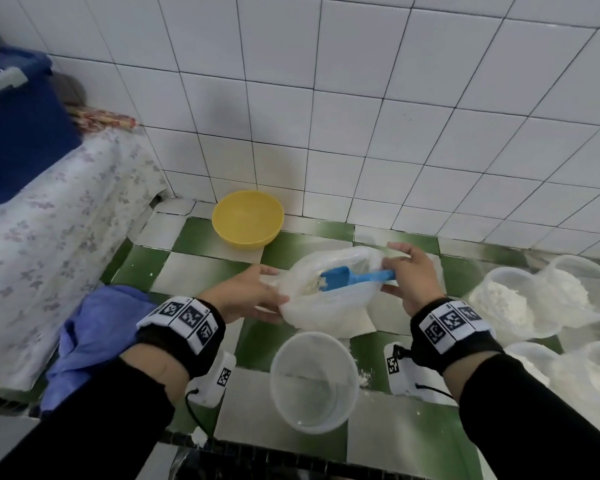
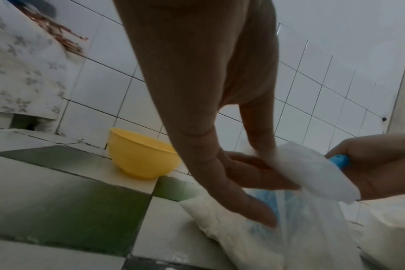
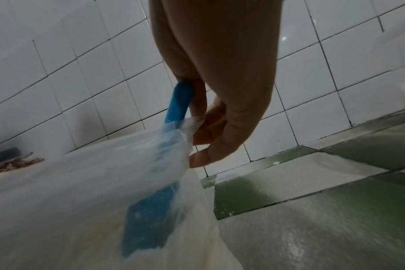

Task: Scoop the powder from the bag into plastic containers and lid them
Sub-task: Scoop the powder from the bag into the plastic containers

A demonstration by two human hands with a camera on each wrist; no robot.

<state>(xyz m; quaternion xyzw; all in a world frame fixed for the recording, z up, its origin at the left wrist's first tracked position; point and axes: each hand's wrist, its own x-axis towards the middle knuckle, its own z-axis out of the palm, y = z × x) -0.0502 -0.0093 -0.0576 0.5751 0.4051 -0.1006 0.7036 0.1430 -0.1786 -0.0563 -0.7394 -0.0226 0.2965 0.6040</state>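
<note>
Bag [image 1: 326, 306]: a clear plastic bag of white powder [image 1: 321, 315] is seen lying on the green and white tiled counter [image 1: 201, 244], at the centre of the head view, its mouth opened towards 12 o'clock.
Left hand [image 1: 246, 294]: placed at 9 o'clock of the bag; the bag's rim is pinched between thumb and fingers, as shown in the left wrist view, with the other fingers [image 2: 254, 206] extended along the plastic.
Right hand [image 1: 413, 275]: placed at 3 o'clock of the bag; the handle of a blue scoop [image 1: 350, 277] is gripped by curled fingers, and an edge of the bag is caught against the fingers [image 3: 210, 126] in the right wrist view.
Scoop: its blade is held inside the bag, pointing towards 9 o'clock, with a little powder clinging to its tip.
Empty container [image 1: 314, 381]: 1 round clear plastic container is stood upright at 6 o'clock of the bag, near it, unlidded, with only traces of powder inside.
Filled containers [image 1: 513, 299]: several clear containers heaped with powder are grouped at 3 to 4 o'clock of the bag, unlidded.
Yellow bowl [image 1: 248, 218]: set at 11 o'clock of the bag, against the white tiled wall [image 1: 361, 116].
Blue cloth [image 1: 94, 337]: left crumpled at 8 o'clock, beside the left wrist.
Spilled powder: dusted over the tiles around the containers.
</note>
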